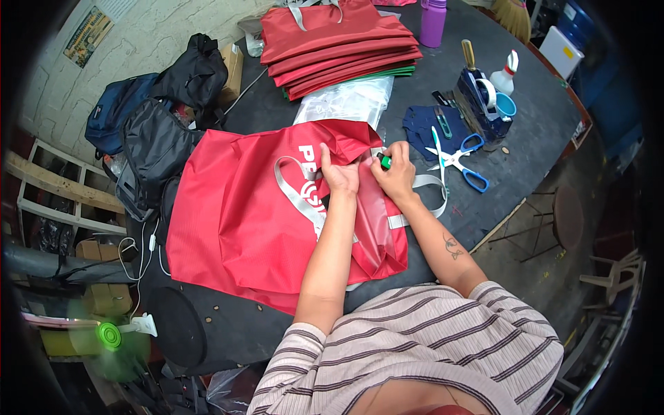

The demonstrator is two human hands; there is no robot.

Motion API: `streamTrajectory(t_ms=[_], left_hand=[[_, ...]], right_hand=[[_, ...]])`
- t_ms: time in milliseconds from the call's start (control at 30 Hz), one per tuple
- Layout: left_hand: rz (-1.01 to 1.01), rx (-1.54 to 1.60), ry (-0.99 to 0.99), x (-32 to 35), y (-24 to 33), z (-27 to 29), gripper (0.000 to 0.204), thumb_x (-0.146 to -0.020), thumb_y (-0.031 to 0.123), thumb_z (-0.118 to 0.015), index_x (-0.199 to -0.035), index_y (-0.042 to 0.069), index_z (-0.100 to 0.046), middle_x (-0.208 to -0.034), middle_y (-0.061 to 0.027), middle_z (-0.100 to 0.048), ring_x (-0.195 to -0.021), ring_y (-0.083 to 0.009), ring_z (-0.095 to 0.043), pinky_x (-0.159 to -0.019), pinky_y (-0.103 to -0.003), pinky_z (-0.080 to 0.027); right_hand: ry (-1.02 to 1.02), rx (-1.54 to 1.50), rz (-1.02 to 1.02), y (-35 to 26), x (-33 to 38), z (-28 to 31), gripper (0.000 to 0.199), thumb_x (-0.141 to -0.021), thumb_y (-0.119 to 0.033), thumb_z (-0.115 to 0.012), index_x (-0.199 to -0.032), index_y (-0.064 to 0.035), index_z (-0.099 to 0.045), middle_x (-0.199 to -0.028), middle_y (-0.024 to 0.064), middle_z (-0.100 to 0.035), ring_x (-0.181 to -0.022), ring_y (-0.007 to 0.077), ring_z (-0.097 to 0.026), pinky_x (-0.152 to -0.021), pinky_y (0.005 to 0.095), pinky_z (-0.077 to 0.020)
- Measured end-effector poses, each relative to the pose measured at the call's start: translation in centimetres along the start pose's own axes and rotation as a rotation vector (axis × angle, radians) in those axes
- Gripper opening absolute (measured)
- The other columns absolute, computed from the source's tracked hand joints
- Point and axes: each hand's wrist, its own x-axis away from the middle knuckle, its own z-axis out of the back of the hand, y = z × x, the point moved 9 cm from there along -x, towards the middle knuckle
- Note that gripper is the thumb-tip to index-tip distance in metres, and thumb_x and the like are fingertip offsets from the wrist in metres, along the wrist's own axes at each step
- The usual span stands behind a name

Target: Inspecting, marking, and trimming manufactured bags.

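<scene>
A large red bag [232, 200] with white print and grey straps lies across the black table, its opening toward the right. My left hand [340, 173] rests at the opening, palm up, thumb stretched away from the other fingers, which are partly hidden by the red cloth. Close to its right, my right hand [397, 173] is closed around a small green-and-black tool [384, 162], held against the bag's edge by a strap end. Most of that tool is hidden by the fingers. One grey strap [297, 194] loops over the bag's face, and another strap [440, 197] sticks out at the right.
Folded red bags [339, 48] are stacked at the back over clear plastic [346, 100]. To the right lie blue-handled scissors [456, 159], a dark cloth [422, 124], a tape dispenser [484, 104] and a spray bottle [505, 76]. Backpacks [155, 145] and a small green fan [109, 335] are at left.
</scene>
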Motion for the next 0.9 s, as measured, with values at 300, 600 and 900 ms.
streamTrajectory(t_ms=[300,600,900], left_hand=[[0.018,0.086,-0.003,0.2,-0.1,0.0,0.060,-0.088,0.045,-0.054,-0.131,0.005,-0.039,-0.126,-0.0094,-0.050,-0.114,-0.0268,-0.049,-0.098,-0.048,-0.037],[0.157,0.177,0.187,-0.1,0.7,2.4,0.042,-0.084,0.027,-0.063,-0.116,0.003,-0.050,-0.111,-0.0121,-0.056,-0.101,-0.0296,-0.052,-0.089,-0.047,-0.043],[0.190,0.182,0.160,-0.3,0.8,2.9,0.041,-0.088,0.035,-0.056,-0.113,0.003,-0.052,-0.107,-0.0140,-0.056,-0.099,-0.0321,-0.051,-0.087,-0.046,-0.044]], right_hand=[[0.000,-0.047,-0.016,0.3,-0.5,-0.7,0.028,-0.072,-0.019,-0.065,-0.088,-0.0043,-0.047,-0.094,0.0121,-0.046,-0.073,0.0347,-0.058,-0.059,0.0450,-0.0474],[-0.067,-0.182,0.083,-2.0,-0.3,-0.6,0.030,-0.071,-0.017,-0.069,-0.087,-0.0035,-0.048,-0.093,0.0109,-0.047,-0.072,0.0317,-0.057,-0.058,0.0420,-0.0472],[-0.078,-0.188,0.078,-3.1,-0.7,-1.1,0.028,-0.069,-0.013,-0.065,-0.087,-0.0016,-0.046,-0.093,0.0119,-0.045,-0.072,0.0319,-0.057,-0.059,0.0424,-0.0468]])
